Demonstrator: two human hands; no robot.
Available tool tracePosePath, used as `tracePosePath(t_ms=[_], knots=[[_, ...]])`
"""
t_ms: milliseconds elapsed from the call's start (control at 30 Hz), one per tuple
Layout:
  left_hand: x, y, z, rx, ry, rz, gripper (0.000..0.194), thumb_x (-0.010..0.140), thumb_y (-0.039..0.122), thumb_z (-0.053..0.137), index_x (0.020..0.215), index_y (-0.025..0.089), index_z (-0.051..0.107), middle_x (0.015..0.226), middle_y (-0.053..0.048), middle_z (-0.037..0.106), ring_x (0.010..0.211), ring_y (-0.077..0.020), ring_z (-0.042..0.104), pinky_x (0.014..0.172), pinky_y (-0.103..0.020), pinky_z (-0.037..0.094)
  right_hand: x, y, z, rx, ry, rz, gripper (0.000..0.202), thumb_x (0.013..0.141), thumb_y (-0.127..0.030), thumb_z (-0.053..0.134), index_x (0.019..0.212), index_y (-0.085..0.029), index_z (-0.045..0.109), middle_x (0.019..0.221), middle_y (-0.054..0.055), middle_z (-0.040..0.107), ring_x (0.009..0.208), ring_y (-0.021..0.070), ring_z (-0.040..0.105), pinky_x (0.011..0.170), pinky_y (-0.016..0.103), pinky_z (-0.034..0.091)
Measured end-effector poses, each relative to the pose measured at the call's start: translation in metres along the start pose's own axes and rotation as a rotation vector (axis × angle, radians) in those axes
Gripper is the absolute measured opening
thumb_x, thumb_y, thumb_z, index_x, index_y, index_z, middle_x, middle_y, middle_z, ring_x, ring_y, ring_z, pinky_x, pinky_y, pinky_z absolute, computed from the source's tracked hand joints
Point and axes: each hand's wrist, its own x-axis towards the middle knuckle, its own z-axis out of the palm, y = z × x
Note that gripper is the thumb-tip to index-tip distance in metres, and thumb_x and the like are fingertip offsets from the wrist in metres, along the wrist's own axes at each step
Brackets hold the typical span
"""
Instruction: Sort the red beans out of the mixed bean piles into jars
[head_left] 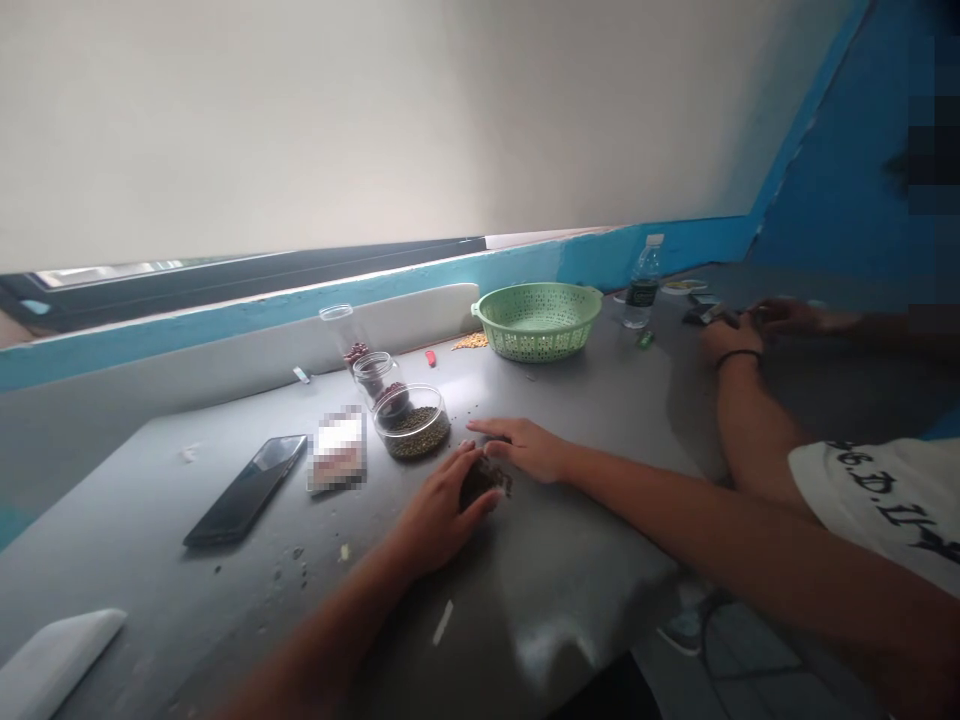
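My left hand (439, 512) rests on the grey table, fingers stretched forward and thumb apart, curved beside a small dark heap (484, 482) of what look like grains. From the right my right hand (529, 450) lies on the heap's far side, index finger stretched out and other fingers partly hidden. The two hands are close together and partly cover the heap. Just beyond stands a round clear dish (416, 432) of small green beans. Behind it are a clear jar (391, 392) and a taller clear jar (355, 350), both with dark red beans.
A green basket (541, 335) stands at the back, orange-yellow grains (471, 341) beside it. A water bottle (642, 290) is farther right, near a co-worker's banded wrist (739, 358). Left lie a phone (247, 490), a blurred packet (337, 450) and a white object (64, 660).
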Motion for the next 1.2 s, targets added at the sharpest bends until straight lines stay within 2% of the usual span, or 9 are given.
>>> tracePosePath(t_ms=[100,233,333,467,600,767,867,1000,1200], knots=[[0.004,0.001,-0.010,-0.037,0.103,0.050,0.042,0.104,0.048,0.048,0.133,0.024,0.067,0.142,-0.011,0.071,0.135,-0.0265,0.066,0.117,-0.045,0.053,0.006,-0.001,0.001,-0.043,0.019,0.074,0.094,0.100,-0.081,0.036,0.161,-0.011,0.050,0.169,0.019,0.041,0.160,0.0297,0.037,0.133,0.048,0.024],[-0.011,-0.013,-0.027,-0.007,0.266,-0.052,0.043,0.106,0.047,0.042,0.130,0.021,0.066,0.135,-0.014,0.073,0.129,-0.0302,0.068,0.114,-0.054,0.053,0.014,-0.007,0.002,-0.171,-0.131,0.075,0.093,0.100,-0.079,0.043,0.165,-0.012,0.043,0.174,0.019,0.030,0.163,0.0322,0.029,0.134,0.050,0.020],[-0.029,-0.027,-0.033,0.034,0.208,-0.123,0.054,0.098,0.059,0.057,0.135,0.020,0.064,0.136,-0.016,0.073,0.126,-0.0356,0.070,0.109,-0.059,0.057,0.014,-0.012,0.003,-0.248,-0.233,0.022,0.095,0.098,-0.076,0.053,0.165,-0.010,0.041,0.173,0.022,0.029,0.163,0.0347,0.027,0.135,0.052,0.017],[-0.034,-0.034,-0.025,0.075,0.113,-0.132,0.073,0.093,0.063,0.062,0.146,0.013,0.056,0.152,-0.021,0.062,0.142,-0.0399,0.059,0.119,-0.062,0.049,0.011,-0.014,0.006,-0.276,-0.259,-0.041,0.096,0.094,-0.072,0.064,0.165,-0.011,0.043,0.172,0.022,0.030,0.163,0.0355,0.029,0.135,0.053,0.018],[-0.021,-0.028,-0.015,0.095,0.110,-0.094,0.057,0.101,0.046,0.051,0.146,0.012,0.055,0.152,-0.022,0.061,0.144,-0.0366,0.058,0.121,-0.060,0.048,0.014,-0.011,0.008,-0.271,-0.231,-0.037,0.098,0.097,-0.070,0.061,0.167,-0.005,0.036,0.172,0.025,0.030,0.162,0.0356,0.030,0.133,0.052,0.023],[-0.009,-0.022,-0.015,0.099,0.119,-0.009,0.039,0.100,0.032,0.061,0.136,0.016,0.061,0.136,-0.014,0.071,0.127,-0.0286,0.068,0.110,-0.055,0.057,0.032,-0.003,0.011,-0.262,-0.202,-0.085,0.081,0.098,-0.066,0.063,0.157,-0.010,0.055,0.165,0.023,0.046,0.155,0.0348,0.044,0.130,0.049,0.033],[-0.011,-0.023,-0.021,0.120,0.112,0.002,0.035,0.100,0.024,0.055,0.134,0.017,0.062,0.129,-0.011,0.073,0.118,-0.0249,0.072,0.104,-0.049,0.060,0.037,0.000,0.013,-0.250,-0.178,-0.163,0.074,0.098,-0.063,0.065,0.148,-0.009,0.064,0.154,0.023,0.059,0.145,0.0341,0.056,0.124,0.047,0.040],[-0.018,-0.026,-0.030,0.218,0.118,-0.031,0.041,0.098,0.023,0.048,0.135,0.015,0.063,0.134,-0.016,0.069,0.126,-0.0306,0.067,0.109,-0.053,0.057,0.035,0.002,0.014,-0.225,-0.146,-0.224,0.066,0.099,-0.061,0.064,0.139,-0.008,0.071,0.142,0.023,0.067,0.133,0.0321,0.063,0.118,0.046,0.046],[-0.008,-0.024,-0.030,0.377,0.094,-0.049,0.041,0.091,0.022,0.054,0.127,0.017,0.072,0.107,-0.016,0.073,0.109,-0.0375,0.068,0.100,-0.064,0.057,0.034,0.003,0.011,-0.240,-0.074,-0.231,0.046,0.101,-0.053,0.066,0.119,-0.014,0.080,0.126,0.017,0.074,0.117,0.0280,0.069,0.108,0.043,0.050]])
